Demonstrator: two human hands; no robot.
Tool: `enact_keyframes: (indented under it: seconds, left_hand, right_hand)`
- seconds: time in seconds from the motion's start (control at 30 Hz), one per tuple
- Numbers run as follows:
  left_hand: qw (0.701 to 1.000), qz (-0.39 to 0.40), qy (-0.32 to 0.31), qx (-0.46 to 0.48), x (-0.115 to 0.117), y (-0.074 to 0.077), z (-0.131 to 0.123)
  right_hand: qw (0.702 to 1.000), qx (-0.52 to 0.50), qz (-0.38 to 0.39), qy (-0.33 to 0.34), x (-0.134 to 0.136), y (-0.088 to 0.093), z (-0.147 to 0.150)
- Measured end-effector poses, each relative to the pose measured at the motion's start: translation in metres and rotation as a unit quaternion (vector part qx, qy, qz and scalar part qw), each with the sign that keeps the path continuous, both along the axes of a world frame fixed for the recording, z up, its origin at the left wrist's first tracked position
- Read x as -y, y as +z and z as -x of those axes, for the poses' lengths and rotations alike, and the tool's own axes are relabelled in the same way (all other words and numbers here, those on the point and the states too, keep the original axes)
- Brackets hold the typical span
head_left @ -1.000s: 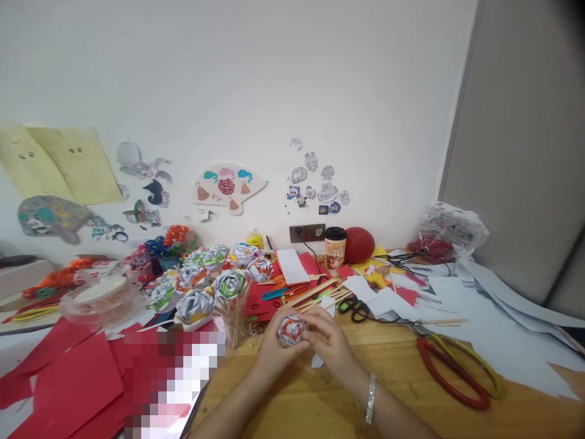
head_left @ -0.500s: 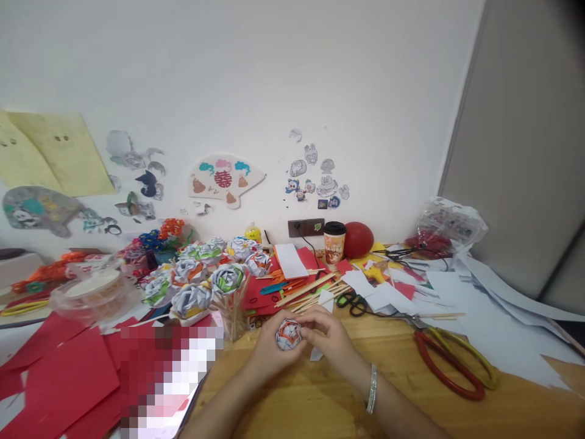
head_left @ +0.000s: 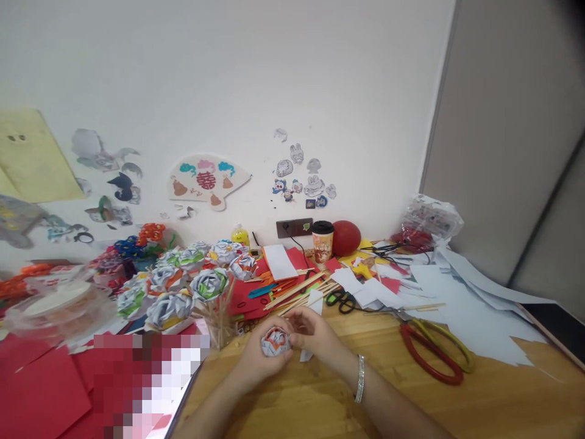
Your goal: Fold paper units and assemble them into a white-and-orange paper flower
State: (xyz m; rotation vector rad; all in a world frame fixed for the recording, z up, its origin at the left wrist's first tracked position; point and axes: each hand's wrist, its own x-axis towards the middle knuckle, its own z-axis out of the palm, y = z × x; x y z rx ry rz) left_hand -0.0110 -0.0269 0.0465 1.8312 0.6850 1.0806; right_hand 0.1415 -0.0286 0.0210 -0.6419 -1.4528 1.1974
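Observation:
Cupped in my left hand is a white paper flower with orange-red edges on its folded petals. My left fingers wrap round its side and back. On the flower's right side, the bent fingers and thumb of my right hand pinch at its rim; the fingertips are partly hidden. A slip of white paper shows on the table behind my right hand. Close by on the left, more paper flowers stand in a bunch, and a clear cup of thin sticks is just beyond my left hand.
Large red-and-yellow-handled scissors lie on the right, with smaller black scissors nearer the middle. Wooden sticks, a paper coffee cup and a red balloon are farther back. Red paper covers the left; white sheets the right.
The view has turned slightly right, so everything sits farther left. The flower is tilted a little differently in my left hand, and my right fingers have shifted at its rim.

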Motion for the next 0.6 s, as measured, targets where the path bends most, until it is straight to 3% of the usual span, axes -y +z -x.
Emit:
enact_keyframes:
  seconds: [0.33,0.47,0.6]
  left_hand:
    - [0.998,-0.008,0.008,-0.055,0.002,0.005,-0.003]
    - [0.994,-0.038,0.062,-0.079,-0.001,-0.001,0.000]
    - [0.997,-0.036,0.054,-0.044,-0.005,-0.008,0.001]
  right_hand:
    - [1.000,0.003,0.021,-0.012,-0.001,-0.003,0.000]
    - [0.999,0.012,0.027,-0.019,-0.005,-0.008,0.001]
    - [0.999,0.012,0.032,-0.011,-0.007,-0.010,0.001]
